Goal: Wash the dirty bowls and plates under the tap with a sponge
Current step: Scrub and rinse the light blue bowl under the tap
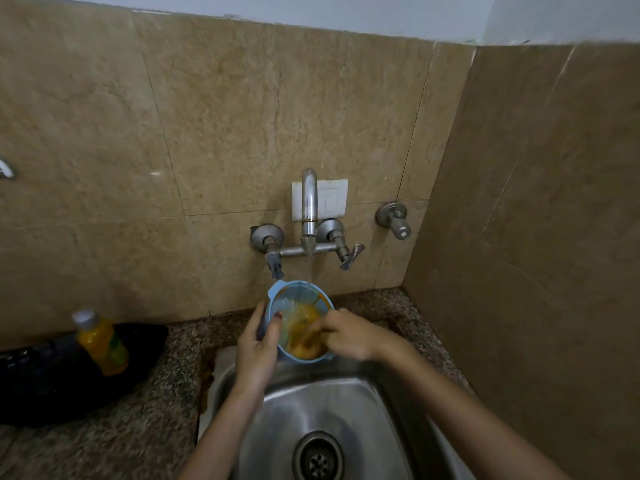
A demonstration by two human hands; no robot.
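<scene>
My left hand (258,344) grips the light blue plastic bowl (294,301) by its left wall, thumb hooked over the rim and fingers wrapped round the outside. I hold it between my hands, above the back edge of the stainless steel sink (346,403). The bowl's mouth faces up towards me, slightly tilted. Its rim shows as an oval whose long axis runs from me towards the wall, with a small tab handle at the far left. Inside is an orange-yellow smear, thickest on the near wall, with wet film over the pale far side.

My right hand (349,336) reaches in from the right, fingers curled down into that smear. They are blurred, so I cannot tell whether they hold anything.

Beyond my hands, a thin stream of water (313,268) falls from the wall-mounted metal tap (309,202) to the bowl's far rim.

Left of my left hand, a clear plastic bottle of orange liquid (102,344) stands tilted — grey cap on — against a black object (52,386).
</scene>
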